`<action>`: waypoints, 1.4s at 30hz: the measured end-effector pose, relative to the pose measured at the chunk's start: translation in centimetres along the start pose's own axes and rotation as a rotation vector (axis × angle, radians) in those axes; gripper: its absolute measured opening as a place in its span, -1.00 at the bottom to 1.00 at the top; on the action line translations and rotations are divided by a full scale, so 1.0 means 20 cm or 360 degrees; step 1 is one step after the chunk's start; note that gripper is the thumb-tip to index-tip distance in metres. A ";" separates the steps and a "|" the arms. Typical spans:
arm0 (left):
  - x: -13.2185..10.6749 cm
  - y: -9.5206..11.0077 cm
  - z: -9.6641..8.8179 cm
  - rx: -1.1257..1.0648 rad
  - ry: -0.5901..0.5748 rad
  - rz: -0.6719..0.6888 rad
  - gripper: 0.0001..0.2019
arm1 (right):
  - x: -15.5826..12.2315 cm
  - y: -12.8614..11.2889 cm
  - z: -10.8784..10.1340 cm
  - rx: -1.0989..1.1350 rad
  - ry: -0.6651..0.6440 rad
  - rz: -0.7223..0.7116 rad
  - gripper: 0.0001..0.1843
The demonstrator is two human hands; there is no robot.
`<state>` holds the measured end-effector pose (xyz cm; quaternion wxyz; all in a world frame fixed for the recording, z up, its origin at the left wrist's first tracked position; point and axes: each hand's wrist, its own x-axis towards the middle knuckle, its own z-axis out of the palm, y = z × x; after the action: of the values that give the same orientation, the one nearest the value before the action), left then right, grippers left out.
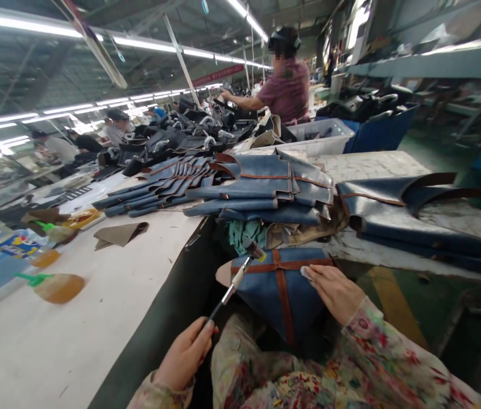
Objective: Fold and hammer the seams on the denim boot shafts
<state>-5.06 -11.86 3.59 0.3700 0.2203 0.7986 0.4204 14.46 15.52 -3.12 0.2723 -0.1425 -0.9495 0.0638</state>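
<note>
My left hand (189,349) is closed around the dark handle of a hammer (235,278). The hammer's head is over the left part of a blue leather bag piece (261,289) with crossing brown straps, above my lap. I cannot tell whether the head touches the leather. My right hand (336,289) lies on the right side of this piece, fingers stretched out near the horizontal strap. Something whitish shows at its fingertips, too small to name. A pale tip sticks out at the piece's left corner. Just behind it are a crumpled green cloth (244,234) and brown material.
Stacked blue leather pieces (261,184) lie ahead, with more (394,210) at right. On the white table (133,284) are a glue bottle (58,287) and a brown scrap (121,234). Beyond stand a clear plastic bin (330,136), black bags and a co-worker (287,85).
</note>
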 end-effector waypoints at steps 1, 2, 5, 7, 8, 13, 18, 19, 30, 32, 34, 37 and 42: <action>0.00 0.01 0.03 -0.0031 0.0046 0.0045 -0.46 | 0.00 0.00 0.00 0.0008 0.0002 0.0001 -0.65; 0.00 0.02 0.04 -0.0025 0.0105 0.0126 -0.49 | -0.01 0.00 0.00 0.0016 0.0005 0.0005 -0.65; 0.02 0.00 0.06 0.0287 0.0179 0.0403 -0.60 | -0.01 0.00 0.00 0.0036 0.0007 0.0026 -0.64; 0.05 -0.03 0.07 0.0632 0.0067 0.0451 -0.65 | -0.01 0.00 0.00 0.0051 0.0009 0.0046 -0.64; 0.06 -0.04 0.08 0.0773 -0.0007 0.0440 -0.66 | -0.01 0.00 0.00 0.0058 0.0008 0.0051 -0.64; 0.07 -0.03 0.09 0.0748 0.0017 0.0577 -0.64 | -0.01 -0.01 -0.02 0.0072 0.0033 0.0073 -0.65; 0.07 -0.08 0.09 0.0689 0.0134 0.0610 -0.64 | -0.01 -0.01 -0.03 0.0065 0.0047 0.0077 -0.64; 0.08 -0.11 0.10 0.0734 0.0114 0.0582 -0.64 | -0.01 -0.01 -0.03 0.0062 0.0050 0.0074 -0.64; 0.17 -0.09 0.11 0.0810 0.0071 0.0490 -0.62 | -0.02 -0.02 -0.04 0.0014 0.0084 0.0079 -0.65; 0.18 -0.05 0.12 0.0807 0.0035 0.0486 -0.64 | -0.03 -0.03 -0.04 0.0005 0.0097 0.0082 -0.64; 0.18 -0.01 0.14 0.0717 0.0042 0.0531 -0.64 | -0.04 -0.03 -0.04 -0.0016 0.0119 0.0091 -0.64; 0.20 0.02 0.18 0.0680 -0.0052 0.0575 -0.63 | -0.07 -0.05 -0.06 -0.0071 0.0147 0.0117 -0.64; 0.23 0.07 0.26 0.0798 -0.0206 0.0535 -0.65 | -0.09 -0.06 -0.08 -0.0108 0.0158 0.0128 -0.64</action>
<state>-3.92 -5.43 0.99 0.2795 0.4602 0.8045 0.2506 16.50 13.79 -2.44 0.3114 -0.1926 -0.9299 0.0352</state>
